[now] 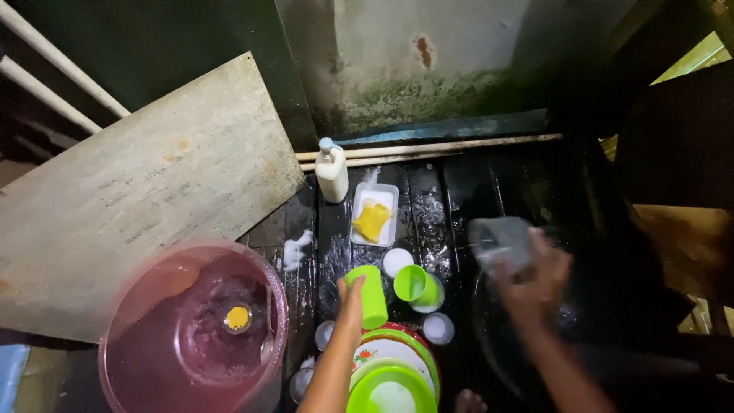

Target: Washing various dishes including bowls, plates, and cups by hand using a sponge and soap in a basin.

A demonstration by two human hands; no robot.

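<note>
My left hand (350,294) reaches forward over the dark wet floor, its fingers closed on a tall green plastic cup (370,294). To the right, my right hand (535,279) is blurred with motion and grips a clear plastic cup (501,241) above a dark basin (497,336). Another green cup (413,283) lies on its side just right of the one I hold. Small white lids (397,261) lie around them. A stack of green and flowered plates (394,371) sits below my left hand.
A pink basin (191,325) of water with a small yellow thing in it sits at the lower left. Behind stand a white soap bottle (332,172) and a white tray with a yellow sponge (372,218). A grey board (138,191) leans at the left.
</note>
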